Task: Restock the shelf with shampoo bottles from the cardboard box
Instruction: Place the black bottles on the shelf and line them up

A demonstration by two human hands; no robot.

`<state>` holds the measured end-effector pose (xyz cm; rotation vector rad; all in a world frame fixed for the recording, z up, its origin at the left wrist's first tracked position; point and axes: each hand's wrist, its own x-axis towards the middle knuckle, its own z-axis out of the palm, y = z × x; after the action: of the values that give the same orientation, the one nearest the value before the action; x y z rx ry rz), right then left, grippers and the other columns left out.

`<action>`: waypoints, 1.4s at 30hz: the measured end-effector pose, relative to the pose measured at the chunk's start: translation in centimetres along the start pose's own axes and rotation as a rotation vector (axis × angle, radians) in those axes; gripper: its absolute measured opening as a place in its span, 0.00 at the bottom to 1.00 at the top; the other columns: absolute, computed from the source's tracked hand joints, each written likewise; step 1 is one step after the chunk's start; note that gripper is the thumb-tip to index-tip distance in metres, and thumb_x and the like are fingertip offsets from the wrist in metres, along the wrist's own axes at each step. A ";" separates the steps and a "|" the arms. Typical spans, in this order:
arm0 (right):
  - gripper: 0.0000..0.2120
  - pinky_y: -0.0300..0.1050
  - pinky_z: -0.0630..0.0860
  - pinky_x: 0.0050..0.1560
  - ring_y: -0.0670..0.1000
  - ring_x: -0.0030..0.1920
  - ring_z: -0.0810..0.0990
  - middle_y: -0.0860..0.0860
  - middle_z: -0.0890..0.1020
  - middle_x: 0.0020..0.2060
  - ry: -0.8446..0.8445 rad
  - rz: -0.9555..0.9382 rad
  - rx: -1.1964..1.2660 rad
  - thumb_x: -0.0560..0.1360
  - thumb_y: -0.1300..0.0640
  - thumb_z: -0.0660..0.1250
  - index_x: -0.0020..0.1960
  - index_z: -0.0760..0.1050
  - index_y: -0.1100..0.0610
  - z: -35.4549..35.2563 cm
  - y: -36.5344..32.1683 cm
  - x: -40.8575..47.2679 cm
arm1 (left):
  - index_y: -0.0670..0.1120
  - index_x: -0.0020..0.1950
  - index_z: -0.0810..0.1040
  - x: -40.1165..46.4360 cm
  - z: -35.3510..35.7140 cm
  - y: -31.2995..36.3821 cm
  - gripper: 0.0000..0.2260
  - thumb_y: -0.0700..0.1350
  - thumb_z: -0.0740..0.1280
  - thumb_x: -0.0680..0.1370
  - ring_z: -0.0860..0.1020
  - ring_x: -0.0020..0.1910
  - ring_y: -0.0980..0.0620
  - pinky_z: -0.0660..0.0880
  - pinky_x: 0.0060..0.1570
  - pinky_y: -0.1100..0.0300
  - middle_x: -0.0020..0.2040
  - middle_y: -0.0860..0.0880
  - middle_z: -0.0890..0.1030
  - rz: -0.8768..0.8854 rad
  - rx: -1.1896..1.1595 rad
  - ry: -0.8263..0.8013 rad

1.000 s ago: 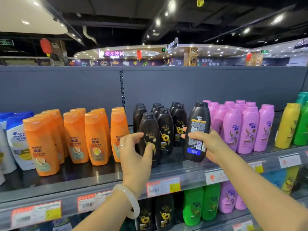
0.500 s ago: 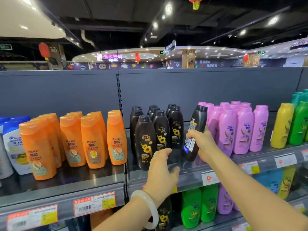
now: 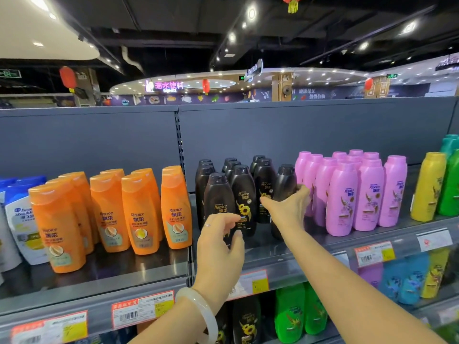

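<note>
My right hand (image 3: pixel 288 209) grips a black shampoo bottle (image 3: pixel 284 187) that stands upright on the grey shelf (image 3: pixel 285 266), at the right end of the group of black bottles (image 3: pixel 242 194) and next to the pink bottles (image 3: pixel 347 194). My left hand (image 3: pixel 221 242), with a ring and a pale bangle on the wrist, hovers with loosely curled fingers in front of the foremost black bottle (image 3: pixel 218 197) and holds nothing. The cardboard box is out of view.
Orange bottles (image 3: pixel 109 207) fill the shelf's left bay, with white and blue bottles (image 3: pixel 18 214) at the far left. Yellow (image 3: pixel 427 187) and green bottles (image 3: pixel 450 182) stand at the right. A lower shelf holds green, black and blue bottles (image 3: pixel 290 316). Price tags (image 3: pixel 142 309) line the shelf edge.
My right hand has carried the black bottle back and set it upright on the shelf beside the pink ones. My left hand rose a little towards the front black bottle.
</note>
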<state>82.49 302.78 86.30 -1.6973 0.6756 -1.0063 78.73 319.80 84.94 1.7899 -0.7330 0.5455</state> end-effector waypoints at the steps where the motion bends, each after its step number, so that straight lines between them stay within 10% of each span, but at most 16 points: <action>1: 0.41 0.52 0.71 0.62 0.56 0.59 0.68 0.58 0.65 0.63 -0.007 0.009 -0.043 0.61 0.58 0.77 0.66 0.57 0.57 0.2 0.1 0.1 | 0.59 0.47 0.71 0.0 -0.2 -0.1 0.16 0.35 0.66 0.75 0.74 0.50 0.65 0.67 0.46 0.81 0.48 0.60 0.74 -0.009 -0.003 0.001; 20: 0.63 0.56 0.62 0.70 0.60 0.71 0.59 0.59 0.54 0.72 -0.362 -0.002 -0.388 0.57 0.52 0.81 0.75 0.37 0.53 -2.1 2.3 -0.7 | 0.56 0.46 0.71 0.1 -2.0 -2.3 0.17 0.33 0.67 0.73 0.73 0.49 0.59 0.67 0.48 0.79 0.48 0.61 0.72 -0.076 -0.012 0.118; 31: 0.52 0.53 0.68 0.65 0.56 0.67 0.67 0.56 0.63 0.69 -0.320 -0.039 -0.331 0.61 0.51 0.79 0.73 0.50 0.57 -3.2 3.5 -1.4 | 0.47 0.66 0.63 0.6 -0.5 -5.2 0.33 0.46 0.76 0.67 0.75 0.60 0.48 0.74 0.58 0.52 0.61 0.47 0.75 -0.449 0.131 -0.082; 42: 0.35 0.49 0.75 0.50 0.57 0.57 0.75 0.56 0.71 0.59 -0.206 -0.074 -0.535 0.66 0.48 0.74 0.65 0.60 0.60 -1.9 3.3 -1.7 | 0.47 0.60 0.67 1.9 0.2 -4.6 0.25 0.46 0.75 0.69 0.77 0.55 0.49 0.73 0.48 0.61 0.57 0.48 0.77 -0.415 0.172 -0.051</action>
<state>80.08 302.13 82.93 -2.2695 0.7955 -0.7200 83.32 320.29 83.05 2.0512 -0.3376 0.2903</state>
